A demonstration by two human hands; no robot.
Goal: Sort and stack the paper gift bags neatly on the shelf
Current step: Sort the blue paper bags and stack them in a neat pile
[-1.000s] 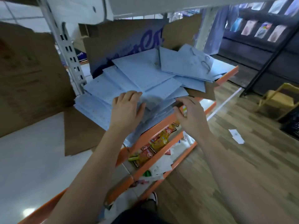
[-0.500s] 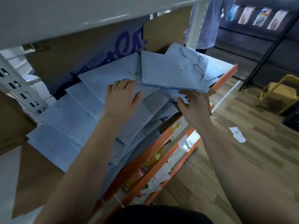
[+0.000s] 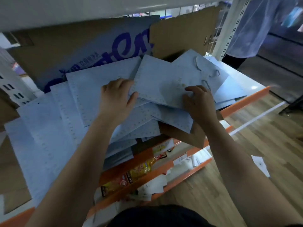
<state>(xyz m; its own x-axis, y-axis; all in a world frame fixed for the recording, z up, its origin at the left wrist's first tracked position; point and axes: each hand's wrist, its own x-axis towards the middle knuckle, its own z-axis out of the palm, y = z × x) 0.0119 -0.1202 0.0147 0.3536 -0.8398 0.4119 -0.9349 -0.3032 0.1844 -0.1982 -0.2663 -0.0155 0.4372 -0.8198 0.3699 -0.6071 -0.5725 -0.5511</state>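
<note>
**Paper gift bags (image 3: 91,89) in a loose heap, sorting barely begun**

All of them lie flat on the shelf (image 3: 242,104), fanned out with corners pointing every way, and several overhang its orange front edge. No squared stack shows yet, so I judge that nearly all the sorting and stacking is left to do. They are pale blue, with rows of small dots along the borders. Rope handles (image 3: 198,64) show on those at the right.

The left hand (image 3: 116,97) curls its fingers under the left edge of the top bag (image 3: 164,79), thumb against that edge. The right hand (image 3: 199,102) sets bent fingertips on the bag's near corner and appears to pinch it with the thumb.
</note>
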